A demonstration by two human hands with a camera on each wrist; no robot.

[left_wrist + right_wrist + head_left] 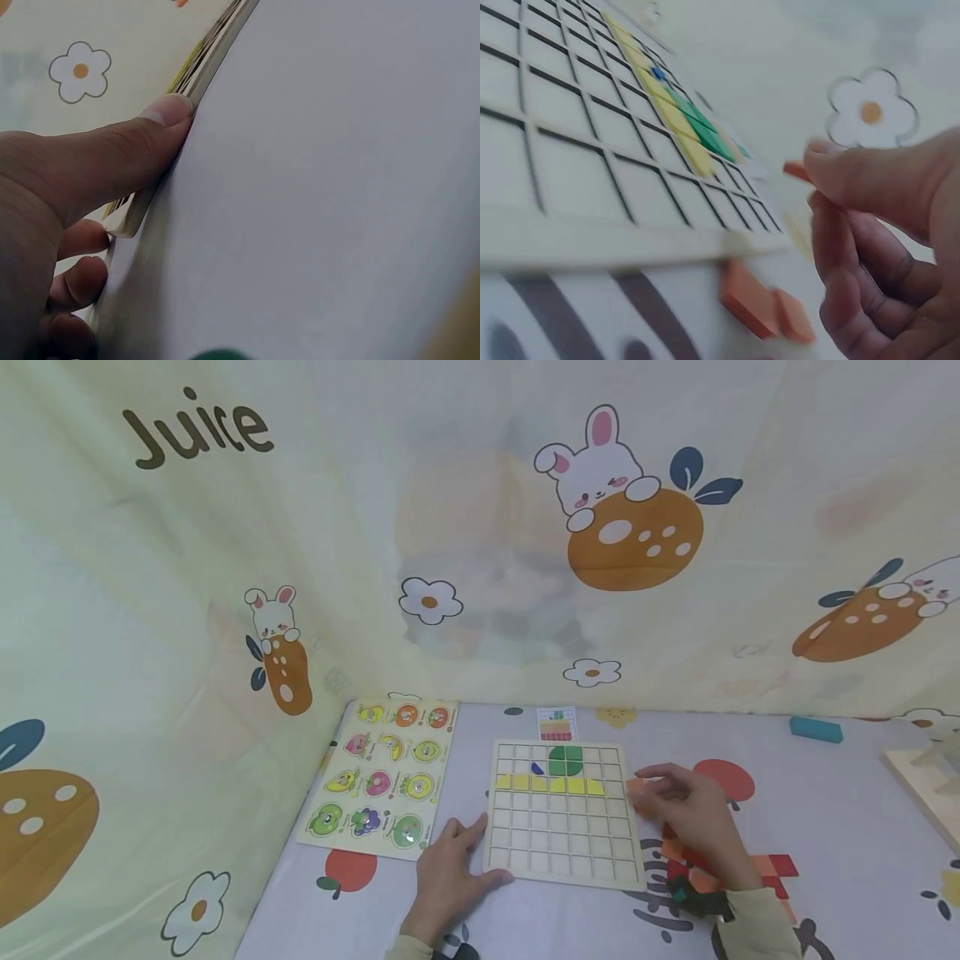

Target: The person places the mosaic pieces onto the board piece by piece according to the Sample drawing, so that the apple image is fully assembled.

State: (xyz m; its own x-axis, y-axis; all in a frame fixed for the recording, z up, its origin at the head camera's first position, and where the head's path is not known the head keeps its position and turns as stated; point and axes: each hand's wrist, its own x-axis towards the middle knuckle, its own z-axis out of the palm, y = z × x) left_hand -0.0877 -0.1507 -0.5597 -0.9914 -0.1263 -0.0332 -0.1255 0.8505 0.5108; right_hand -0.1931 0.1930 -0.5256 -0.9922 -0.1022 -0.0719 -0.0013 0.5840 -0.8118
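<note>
The orange tile (795, 171) is in the right hand (690, 814), in a narrow pinch between thumb and fingertips; it sits just off the board (558, 843), at about 2 o'clock from its centre in the head view; the left hand (450, 877) holds the board's 8 o'clock corner, its thumb on the near edge, its fingers at the left edge.

The tile looks thin, flat and stiff; I judge it very light, hardly fragile, perhaps a little slippery on its smooth faces; best taken by two opposite edges, with light pressure; the board seems rigid, but light enough to slide if unbraced, so a corner is a sound hold; more tiles (776, 866) lie at 4 o'clock.
</note>
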